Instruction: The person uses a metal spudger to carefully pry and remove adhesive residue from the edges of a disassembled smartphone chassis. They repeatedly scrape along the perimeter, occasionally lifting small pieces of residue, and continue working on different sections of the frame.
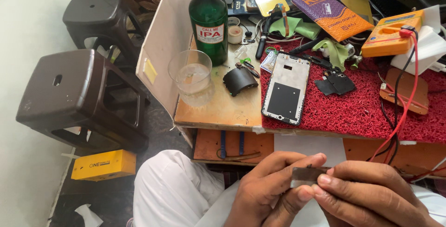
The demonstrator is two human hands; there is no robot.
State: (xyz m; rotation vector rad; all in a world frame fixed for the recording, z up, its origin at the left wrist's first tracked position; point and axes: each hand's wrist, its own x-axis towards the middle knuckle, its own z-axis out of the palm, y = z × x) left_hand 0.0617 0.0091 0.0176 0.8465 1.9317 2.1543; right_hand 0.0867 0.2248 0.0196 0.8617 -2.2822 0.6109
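Hands meet low down, in front of the workbench and over the person's white-clad lap. The left hand (269,187) and the right hand (367,192) are brought together, fingertips of both pinched on a small flat grey metal piece (306,175) held between them, clear of the bench's front edge.

On the bench above, an opened phone frame (285,87) lies face down, straddling the near-left edge of the red textured mat (353,111). Just left of it, on the bare wood, sits a curved black part (239,81), and further left, near the bench's left edge, a clear glass tumbler (191,77). Behind the tumbler stands a green bottle (208,20) with a white cap. Toward the far right corner rests an orange multimeter (392,34), its red lead (409,92) trailing down over the front edge. Two dark brown plastic stools (69,92) stand on the floor to the left, a yellow box (103,164) beneath them.
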